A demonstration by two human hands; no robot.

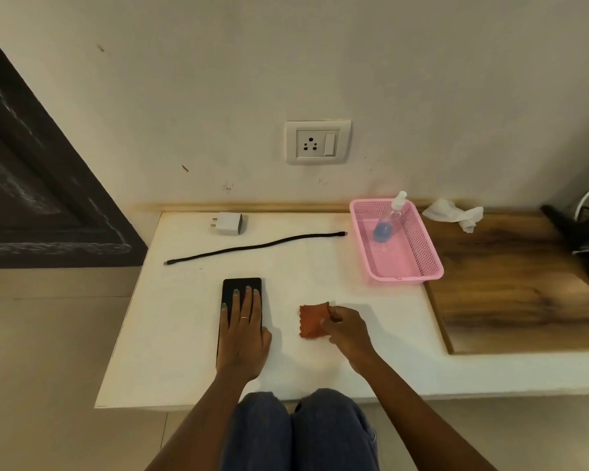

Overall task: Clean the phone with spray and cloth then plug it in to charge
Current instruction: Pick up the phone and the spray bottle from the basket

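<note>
bench [184, 334] bare near-centre between phone [242, 283] and cloth [312, 321] | cable [252, 248] crosses far | basket [397, 239] blocks far-right

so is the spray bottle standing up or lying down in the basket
Lying tipped: the spray bottle leans in the pink basket, its nozzle resting over the back rim.

White table [191, 351] carries phone [240, 287], cloth [312, 322], cable [252, 247], charger [230, 223] (basket [419, 253] too).

Phone [241, 300] lies near desk [191, 334] front, cloth [313, 320] to its right. Cable [252, 248] behind them; charger [229, 223] behind cable. Spray bottle [390, 217] in basket [422, 263], far right.
</note>
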